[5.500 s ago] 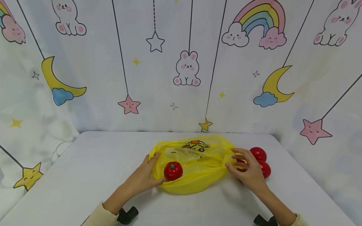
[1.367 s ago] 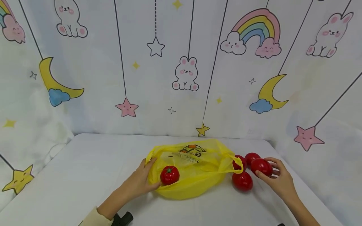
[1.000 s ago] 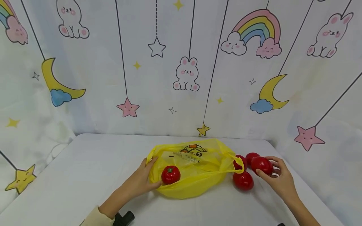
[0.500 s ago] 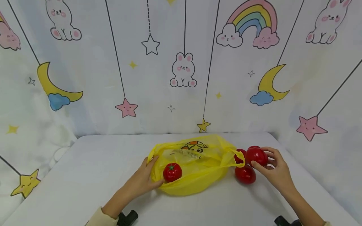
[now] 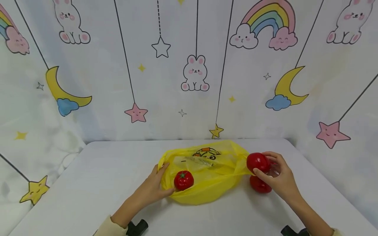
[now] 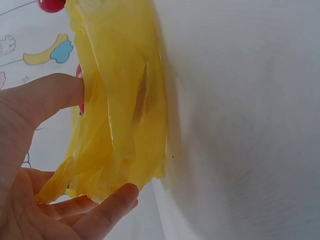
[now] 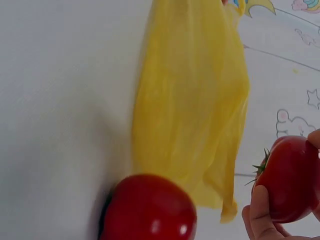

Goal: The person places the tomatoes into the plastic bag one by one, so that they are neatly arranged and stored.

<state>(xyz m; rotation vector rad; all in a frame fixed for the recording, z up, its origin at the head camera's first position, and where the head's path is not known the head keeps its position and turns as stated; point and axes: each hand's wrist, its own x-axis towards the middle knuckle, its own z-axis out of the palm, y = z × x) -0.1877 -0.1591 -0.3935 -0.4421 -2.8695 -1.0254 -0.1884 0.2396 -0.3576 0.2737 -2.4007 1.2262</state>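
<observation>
Right hand (image 5: 280,178): pinches a red tomato (image 5: 258,163)
Left hand (image 5: 154,187): grips a yellow plastic bag (image 5: 203,193), left edge
Held tomato: by the bag's right end; bag extends lengthwise leftward

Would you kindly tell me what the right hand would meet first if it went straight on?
Leading with its held tomato, the right hand would probably meet the yellow bag first, though depth is unclear.
</observation>
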